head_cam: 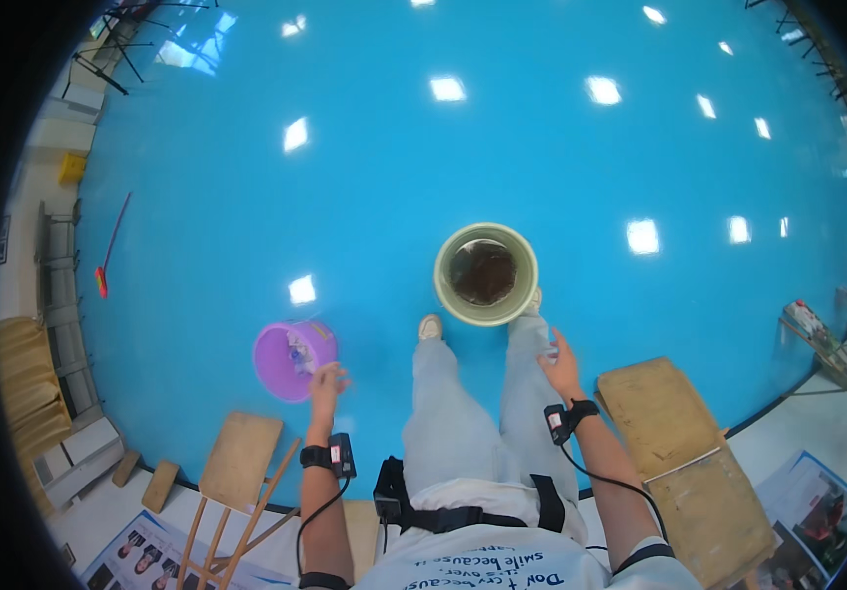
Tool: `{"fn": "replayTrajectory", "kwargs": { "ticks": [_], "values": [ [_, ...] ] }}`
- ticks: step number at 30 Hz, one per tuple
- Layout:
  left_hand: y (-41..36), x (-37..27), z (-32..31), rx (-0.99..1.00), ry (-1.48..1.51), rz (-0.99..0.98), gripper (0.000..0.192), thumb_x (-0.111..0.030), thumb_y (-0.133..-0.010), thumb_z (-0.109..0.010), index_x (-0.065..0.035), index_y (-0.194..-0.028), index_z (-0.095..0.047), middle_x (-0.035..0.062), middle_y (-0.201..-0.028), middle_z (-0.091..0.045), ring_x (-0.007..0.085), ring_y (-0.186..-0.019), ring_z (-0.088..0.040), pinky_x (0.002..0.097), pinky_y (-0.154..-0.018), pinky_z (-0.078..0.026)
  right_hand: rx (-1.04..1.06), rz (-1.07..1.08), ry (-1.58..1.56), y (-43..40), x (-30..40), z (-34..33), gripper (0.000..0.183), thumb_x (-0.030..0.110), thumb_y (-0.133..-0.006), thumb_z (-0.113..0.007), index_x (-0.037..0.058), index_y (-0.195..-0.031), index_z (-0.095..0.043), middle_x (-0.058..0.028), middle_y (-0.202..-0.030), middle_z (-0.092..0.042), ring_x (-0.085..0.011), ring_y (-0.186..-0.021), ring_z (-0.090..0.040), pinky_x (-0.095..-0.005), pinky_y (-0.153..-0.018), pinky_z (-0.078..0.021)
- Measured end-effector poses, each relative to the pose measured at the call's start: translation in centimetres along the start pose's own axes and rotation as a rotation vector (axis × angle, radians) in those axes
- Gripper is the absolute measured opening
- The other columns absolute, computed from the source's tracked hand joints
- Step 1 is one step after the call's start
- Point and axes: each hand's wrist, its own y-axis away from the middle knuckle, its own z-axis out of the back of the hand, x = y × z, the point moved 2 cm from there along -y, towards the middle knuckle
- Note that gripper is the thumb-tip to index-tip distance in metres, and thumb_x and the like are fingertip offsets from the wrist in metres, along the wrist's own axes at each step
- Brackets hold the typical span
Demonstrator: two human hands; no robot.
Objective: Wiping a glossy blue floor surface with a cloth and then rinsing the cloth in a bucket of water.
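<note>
My left hand [329, 377] is slightly blurred beside the lower right rim of a purple bucket [272, 361]; I cannot tell whether it grips the bucket. The bucket leans with its mouth toward the left, and crumpled whitish pieces [301, 355] show inside it. My right hand [562, 367] hangs beside my right leg, its fingers apart and nothing in them. Just ahead of my feet stands a pale green bucket [444, 274], partly hiding my right shoe. A dark brown surface [484, 273] shows at its bottom, too unclear to identify.
A glossy blue floor [394, 169] spreads ahead. Behind me, a wooden easel [242, 461] stands at left and worn wooden boards [663, 420] at right. A long-handled red tool [102, 282] lies far left. Black metal stands [110, 63] line the upper left edge.
</note>
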Motion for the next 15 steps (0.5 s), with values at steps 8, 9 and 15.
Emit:
{"fn": "replayTrajectory", "kwargs": {
  "ticks": [8,9,15],
  "values": [
    [-4.6,1.8,-17.1,-0.092,0.391,0.226,0.035,-0.028,-0.091,-0.05,-0.0023,-0.114,-0.052,0.0137,-0.103,-0.061,0.0235,-0.092,-0.062,0.0342,-0.077,-0.048,0.067,-0.139,0.096,-4.7,-8.1,5.2,0.072,0.015,-0.074,-0.068,0.0123,-0.137,-0.033,-0.0159,-0.103,-0.057,-0.022,-0.071,-0.06,-0.0361,-0.067,-0.0494],
    [-5.0,2.1,-19.8,-0.076,0.415,0.285,0.034,-0.026,-0.09,-0.05,-0.0018,-0.114,-0.052,0.014,-0.104,-0.061,0.024,-0.093,-0.061,0.0343,-0.078,-0.048,0.071,-0.156,0.141,-5.5,-8.6,6.2,0.072,0.015,-0.074,-0.068,0.0123,-0.137,-0.033,-0.0158,-0.102,-0.057,-0.0218,-0.069,-0.061,-0.0364,-0.066,-0.0495],
    [-12.3,4.8,-30.8,-0.155,0.669,0.429,0.04,-0.021,-0.091,-0.046,0.0036,-0.122,-0.046,0.017,-0.111,-0.059,0.0257,-0.101,-0.059,0.0331,-0.087,-0.046,0.257,-0.039,0.022,-15.2,-8.8,3.1,0.042,0.014,-0.076,-0.066,0.0066,-0.115,-0.056,-0.0115,-0.085,-0.063,-0.0202,-0.069,-0.062,-0.033,-0.065,-0.0497]
  ]
}}
